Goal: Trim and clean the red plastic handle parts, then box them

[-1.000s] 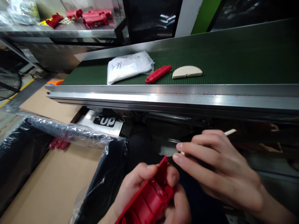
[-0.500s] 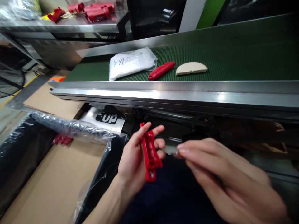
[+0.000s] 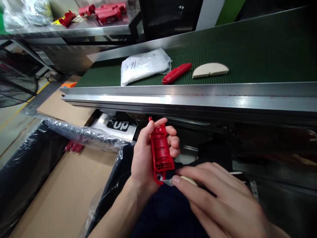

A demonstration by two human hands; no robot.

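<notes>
While the left hand [image 3: 146, 155] stands just below the centre of the frame, its fingers are wrapped snugly around a red plastic housing [image 3: 160, 153], held upright with the ribbed inner side facing the camera. Thumb at the top edge, fingertips curled over the right side. The right hand [image 3: 215, 201] comes in from the lower right, fingers pinched narrowly on a small blade tool [image 3: 173, 181] with a pale handle; its metal tip touches the bottom end of the housing, beside a round hole there. Across the middle of the frame runs a steel rail [image 3: 188, 96] edging a green conveyor belt [image 3: 247, 49]. On the belt, upper centre: a white plastic bag [image 3: 145, 66] with handwritten figures, a red part [image 3: 176, 73] just beside it, then a cream half-disc [image 3: 210, 70] near that. Upper left, a metal shelf [image 3: 74, 31] bearing more red parts [image 3: 104, 11]. Lower left, a cardboard box [image 3: 59, 191] lined with clear film [image 3: 84, 134], a few red pieces [image 3: 73, 145] lying in its far corner. A black-and-white "UP" label [image 3: 118, 124] sits under the rail.
</notes>
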